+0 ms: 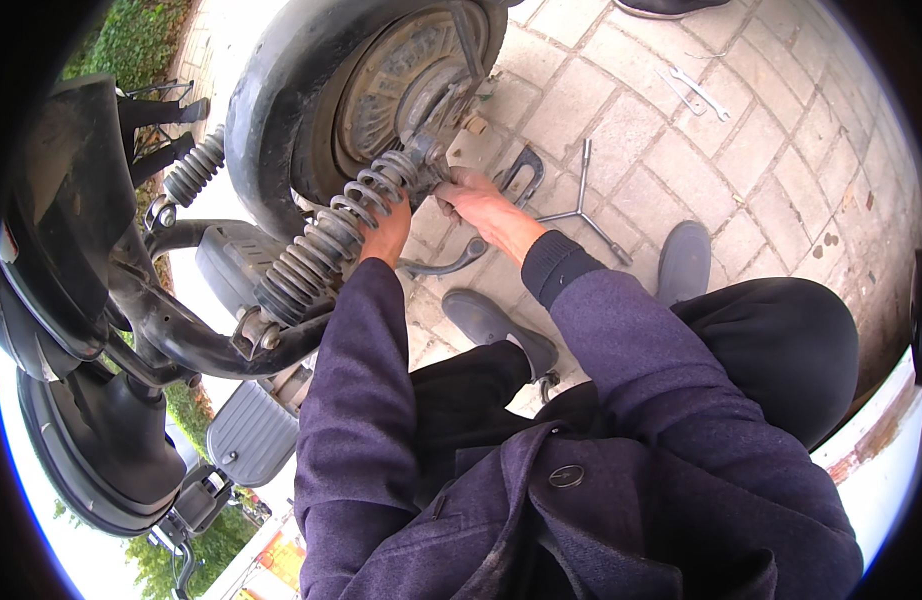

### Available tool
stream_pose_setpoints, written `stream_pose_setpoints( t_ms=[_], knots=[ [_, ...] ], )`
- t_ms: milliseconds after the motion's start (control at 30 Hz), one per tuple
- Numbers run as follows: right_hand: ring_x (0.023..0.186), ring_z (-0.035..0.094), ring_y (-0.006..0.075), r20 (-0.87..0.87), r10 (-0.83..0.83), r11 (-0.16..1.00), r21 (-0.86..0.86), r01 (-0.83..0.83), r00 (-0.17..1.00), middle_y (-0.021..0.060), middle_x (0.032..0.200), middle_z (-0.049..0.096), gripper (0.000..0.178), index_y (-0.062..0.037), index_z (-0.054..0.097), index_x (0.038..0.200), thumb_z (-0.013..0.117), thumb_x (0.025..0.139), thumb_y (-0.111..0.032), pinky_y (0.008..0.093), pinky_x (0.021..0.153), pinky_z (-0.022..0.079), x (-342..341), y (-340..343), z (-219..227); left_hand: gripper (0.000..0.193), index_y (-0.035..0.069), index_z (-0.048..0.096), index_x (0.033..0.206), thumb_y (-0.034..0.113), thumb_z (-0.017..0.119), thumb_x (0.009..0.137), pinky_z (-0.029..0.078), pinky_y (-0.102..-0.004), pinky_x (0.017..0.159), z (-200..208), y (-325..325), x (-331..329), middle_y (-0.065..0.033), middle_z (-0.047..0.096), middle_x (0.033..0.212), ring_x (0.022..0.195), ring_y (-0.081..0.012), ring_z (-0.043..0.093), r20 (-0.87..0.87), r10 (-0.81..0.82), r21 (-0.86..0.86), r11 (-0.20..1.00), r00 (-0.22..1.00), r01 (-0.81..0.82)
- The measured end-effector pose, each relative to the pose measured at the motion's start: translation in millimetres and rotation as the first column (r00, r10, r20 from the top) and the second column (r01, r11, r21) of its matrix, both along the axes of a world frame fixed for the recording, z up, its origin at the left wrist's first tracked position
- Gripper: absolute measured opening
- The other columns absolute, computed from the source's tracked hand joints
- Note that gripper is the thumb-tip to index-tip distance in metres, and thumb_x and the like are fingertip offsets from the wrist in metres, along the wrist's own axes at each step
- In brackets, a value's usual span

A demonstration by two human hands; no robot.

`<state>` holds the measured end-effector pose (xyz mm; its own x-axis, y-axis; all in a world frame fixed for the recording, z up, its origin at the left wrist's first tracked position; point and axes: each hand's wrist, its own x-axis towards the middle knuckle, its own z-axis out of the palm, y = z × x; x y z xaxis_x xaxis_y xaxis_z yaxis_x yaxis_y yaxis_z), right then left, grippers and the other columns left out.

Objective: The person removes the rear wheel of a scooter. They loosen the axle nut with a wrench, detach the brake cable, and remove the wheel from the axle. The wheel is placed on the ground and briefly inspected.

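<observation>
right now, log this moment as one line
left hand: at larger coil spring, grip partly hidden | right hand: beside spring's end, near wheel | paving: Y-shaped wrench

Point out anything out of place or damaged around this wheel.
A Y-shaped wrench and an open-ended wrench lie loose on the paving, right of the right hand, so they look scattered. The wheel hub looks grimy, with brownish staining. No clear breakage shows.
</observation>
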<state>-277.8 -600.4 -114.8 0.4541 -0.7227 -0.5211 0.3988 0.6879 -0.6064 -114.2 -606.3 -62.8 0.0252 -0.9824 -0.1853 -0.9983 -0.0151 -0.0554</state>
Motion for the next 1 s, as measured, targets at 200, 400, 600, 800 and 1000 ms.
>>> stream_pose_setpoints(
  t_ms=[200, 400, 600, 800, 1000],
  knots=[
    [0.066, 0.052, 0.0104, 0.128, 0.018, 0.991, 0.127, -0.035, 0.992, 0.0009, 0.077, 0.059, 0.017, -0.0055, 0.061, 0.090, 0.055, 0.098, -0.020, 0.0263, 0.055, 0.041, -3.3, 3.4, -0.1, 0.033, 0.004, 0.064, 0.114, 0.027, 0.049, 0.096, 0.046, -0.0531, 0.092, 6.2, 3.6, -6.8, -0.0225, 0.064, 0.117, 0.109, -0.0430, 0.060, -0.166, 0.157, 0.007, 0.987, 0.974, -0.158],
    [0.068, 0.052, 0.0110, 0.074, 0.002, 0.998, 0.063, -0.006, 0.997, 0.0019, 0.077, 0.059, 0.021, -0.0048, 0.064, 0.092, 0.054, 0.097, -0.022, 0.0267, 0.055, 0.040, 1.5, 2.5, -6.3, 0.032, 0.003, 0.066, 0.109, 0.026, 0.050, 0.095, 0.047, -0.0530, 0.087, -6.6, 0.2, 2.1, -0.0215, 0.067, 0.109, 0.101, -0.0425, 0.062, -0.166, 0.076, -0.064, 0.994, 0.983, -0.088],
    [0.067, 0.051, 0.0118, 0.028, 0.004, 0.997, 0.075, -0.006, 1.000, 0.0018, 0.077, 0.056, 0.024, -0.0017, 0.067, 0.097, 0.054, 0.096, -0.022, 0.0271, 0.055, 0.040, -1.1, 3.9, -1.2, 0.031, 0.005, 0.066, 0.108, 0.027, 0.049, 0.095, 0.048, -0.0531, 0.086, 3.6, 0.0, -5.8, -0.0198, 0.067, 0.108, 0.101, -0.0422, 0.063, -0.024, 0.010, -0.052, 0.999, 1.000, -0.011],
    [0.069, 0.052, 0.0120, 0.280, -0.002, 0.985, 0.164, -0.046, 0.960, 0.0029, 0.079, 0.059, 0.025, 0.0003, 0.066, 0.096, 0.054, 0.095, -0.022, 0.0274, 0.055, 0.041, 0.3, 5.6, -10.9, 0.044, 0.011, 0.054, 0.133, 0.039, 0.042, 0.101, 0.037, -0.0440, 0.106, 18.1, -4.1, -14.1, -0.0186, 0.050, 0.142, 0.131, -0.0415, 0.044, -0.143, 0.274, 0.210, 0.947, 0.951, -0.242],
    [0.066, 0.052, 0.0119, -0.112, -0.154, 0.957, -0.264, 0.121, 0.982, 0.0027, 0.078, 0.059, 0.025, -0.0023, 0.064, 0.094, 0.055, 0.096, -0.025, 0.0268, 0.054, 0.040, 7.2, 3.9, -7.2, 0.044, 0.011, 0.053, 0.134, 0.039, 0.041, 0.102, 0.037, -0.0446, 0.105, 9.5, -4.9, -5.1, -0.0187, 0.050, 0.142, 0.132, -0.0417, 0.042, -0.140, 0.235, 0.203, 0.958, 0.962, -0.205]
  ],
)
